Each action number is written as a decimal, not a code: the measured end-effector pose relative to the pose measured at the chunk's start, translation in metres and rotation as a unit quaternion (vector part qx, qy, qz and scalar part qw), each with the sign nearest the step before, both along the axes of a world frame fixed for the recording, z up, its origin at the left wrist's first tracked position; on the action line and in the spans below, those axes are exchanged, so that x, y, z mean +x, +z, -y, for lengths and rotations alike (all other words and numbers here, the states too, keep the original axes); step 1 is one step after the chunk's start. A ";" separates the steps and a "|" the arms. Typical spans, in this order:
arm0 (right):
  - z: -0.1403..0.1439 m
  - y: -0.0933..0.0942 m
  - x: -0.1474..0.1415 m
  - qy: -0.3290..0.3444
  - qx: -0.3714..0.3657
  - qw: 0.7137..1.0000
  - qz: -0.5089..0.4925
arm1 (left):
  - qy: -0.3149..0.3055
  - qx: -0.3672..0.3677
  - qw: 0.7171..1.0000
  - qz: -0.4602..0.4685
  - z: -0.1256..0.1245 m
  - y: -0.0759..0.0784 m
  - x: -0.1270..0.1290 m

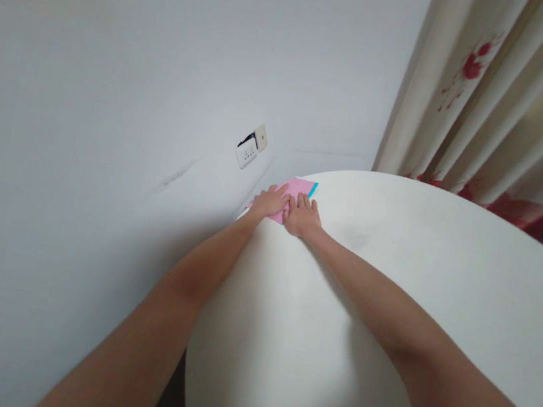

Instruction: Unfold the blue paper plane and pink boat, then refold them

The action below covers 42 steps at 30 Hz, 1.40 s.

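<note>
Sheet [300, 186] on table [452, 283], wall [113, 107] left (curtain [511, 116] right)

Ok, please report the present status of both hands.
Left hand and right hand on pink sheet. Sheet on white table, blue strip at right edge. Wall close on left.

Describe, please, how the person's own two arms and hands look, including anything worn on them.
The left hand and right hand are bare, without gloves. The left arm and right arm show no sleeve, watch or bracelet in view; the fingers appear too small to rule out a thin ring.
</note>
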State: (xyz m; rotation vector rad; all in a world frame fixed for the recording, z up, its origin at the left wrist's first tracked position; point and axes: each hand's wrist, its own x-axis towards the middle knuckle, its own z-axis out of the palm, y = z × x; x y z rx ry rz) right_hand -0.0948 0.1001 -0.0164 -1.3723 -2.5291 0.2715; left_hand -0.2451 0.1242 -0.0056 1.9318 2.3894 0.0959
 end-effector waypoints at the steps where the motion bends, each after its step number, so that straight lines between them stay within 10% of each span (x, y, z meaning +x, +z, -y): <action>1: -0.003 0.000 -0.001 -0.001 -0.006 1.000 0.004 | 0.001 -0.002 1.000 0.000 -0.005 0.001 -0.001; 14: -0.031 -0.002 -0.015 0.012 -0.032 0.999 0.027 | 0.014 -0.021 0.999 -0.020 -0.032 -0.001 -0.017; 23: -0.002 0.007 0.005 0.008 -0.005 1.000 0.005 | -0.116 0.011 0.992 -0.037 0.007 -0.002 0.007; 35: 0.038 0.001 0.102 0.116 0.025 0.992 0.033 | -0.076 0.058 0.995 -0.041 0.084 -0.023 0.087; 42: 0.041 0.008 0.118 0.096 0.045 0.994 -0.025 | -0.068 0.071 0.995 -0.021 0.072 -0.009 0.094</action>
